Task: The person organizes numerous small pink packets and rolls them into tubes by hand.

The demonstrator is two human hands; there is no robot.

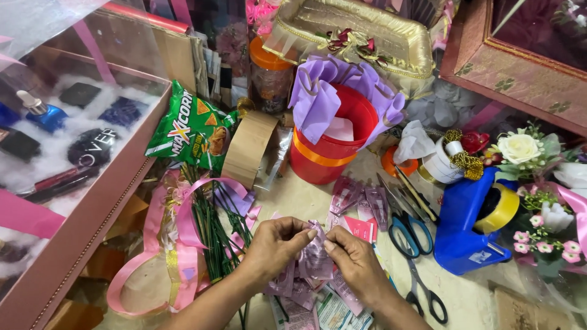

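My left hand (274, 245) and my right hand (354, 261) meet low in the middle of the view, both pinching one folded purple banknote (315, 255) between fingertips. More purple and pink banknotes (361, 205) lie scattered on the work surface just beyond and below my hands. A bundle of green floral stems (211, 226) lies to the left of my left hand, next to pink ribbon (183, 238).
A red bucket (330, 143) wrapped with purple paper stands behind. Blue-handled scissors (408, 229), black scissors (428, 296) and a blue tape dispenser (468, 226) lie right. A green snack bag (192, 128), brown tape roll (247, 146), flowers (520, 146) and pink gift box (73, 159) surround.
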